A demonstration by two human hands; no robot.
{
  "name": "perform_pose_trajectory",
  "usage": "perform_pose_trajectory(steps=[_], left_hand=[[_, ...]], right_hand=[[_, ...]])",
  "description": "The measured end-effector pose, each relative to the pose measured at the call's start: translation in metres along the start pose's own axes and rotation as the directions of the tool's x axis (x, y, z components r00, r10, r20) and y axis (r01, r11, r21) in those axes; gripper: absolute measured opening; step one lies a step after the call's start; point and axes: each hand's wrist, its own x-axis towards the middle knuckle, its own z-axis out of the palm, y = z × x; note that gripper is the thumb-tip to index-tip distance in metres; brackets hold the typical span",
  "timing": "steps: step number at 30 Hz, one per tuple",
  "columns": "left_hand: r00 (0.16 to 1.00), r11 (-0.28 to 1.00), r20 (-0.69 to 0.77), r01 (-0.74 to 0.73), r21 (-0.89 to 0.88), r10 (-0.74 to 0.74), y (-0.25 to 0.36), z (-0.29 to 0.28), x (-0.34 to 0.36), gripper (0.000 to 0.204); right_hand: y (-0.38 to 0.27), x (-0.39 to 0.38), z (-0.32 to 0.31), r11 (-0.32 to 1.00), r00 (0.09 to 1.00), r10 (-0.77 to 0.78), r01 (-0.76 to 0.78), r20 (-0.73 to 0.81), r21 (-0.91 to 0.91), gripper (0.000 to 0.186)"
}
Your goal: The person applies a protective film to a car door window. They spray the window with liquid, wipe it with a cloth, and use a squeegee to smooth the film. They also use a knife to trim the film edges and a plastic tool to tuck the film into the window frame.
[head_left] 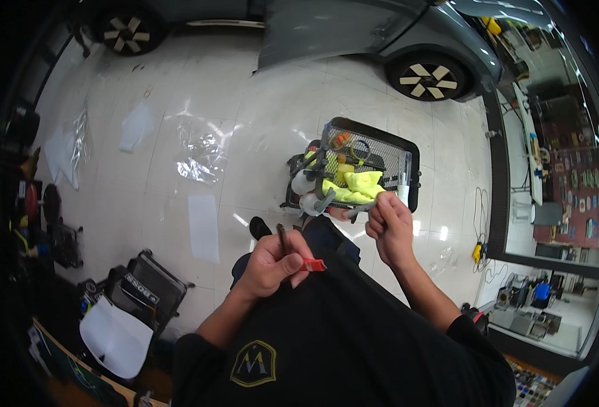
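- The left hand (272,263) is on the near side of the mesh cart (390,153) and left of it, pinching a small red hand tool (312,265) between thumb and fingers; its end points right, probably so that it stays unobstructed
- A slim dark rod (282,236) sticks up from that same grip; whether it joins the red hand tool, I cannot tell
- The right hand (390,227) is raised at the cart's near right corner, thumb and forefinger pressed together at the tips; whether something thin sits between them, I cannot tell
- Yellow-green cloths (362,185) lie bunched in the cart's near part, likely for an easy reach
- Spray bottles (303,182) line the cart's left and near side, outside the mesh, probably to leave its inside for smaller things
- The cart's raised rim and those bottles are the nearest edges to the right hand, which appears to overlap the rim in view
- Beyond the cart, tiled floor (299,91) gives room up to the grey car (326,30); its wheel (427,80) is past the far right corner
- Left of the cart, crumpled clear film (201,152) and a white sheet (204,228) lie on the floor and could slip underfoot
- Right of the cart, a dark-framed glass wall (497,149) bounds the room for moving
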Motion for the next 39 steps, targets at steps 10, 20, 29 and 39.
perform_pose_trajectory(steps=[10, 20, 29, 39], left_hand=[[0.975, 0.963, -0.184, 0.166, 0.211, -0.127, -0.014, 0.002, 0.037, 0.039], [0.888, 0.877, -0.437, 0.317, 0.361, -0.141, -0.01, 0.018, 0.073, 0.038], [0.889, 0.852, -0.413, 0.365, 0.375, -0.199, -0.012, 0.025, 0.106, 0.031], [0.888, 0.93, -0.445, 0.256, 0.263, -0.118, -0.019, -0.004, 0.123, 0.022]], right_hand=[[0.1, 0.205, -0.248, 0.951, 0.74, -0.186, -0.031, -0.646, -0.309, 0.019], [0.145, 0.309, -0.284, 0.987, 0.721, 0.053, -0.142, -0.691, -0.073, 0.014], [0.167, 0.32, -0.309, 0.782, 0.613, -0.3, -0.281, -0.731, -0.557, 0.029], [0.054, 0.169, -0.175, 0.972, 0.929, -0.191, 0.133, -0.317, -0.194, 0.025]])
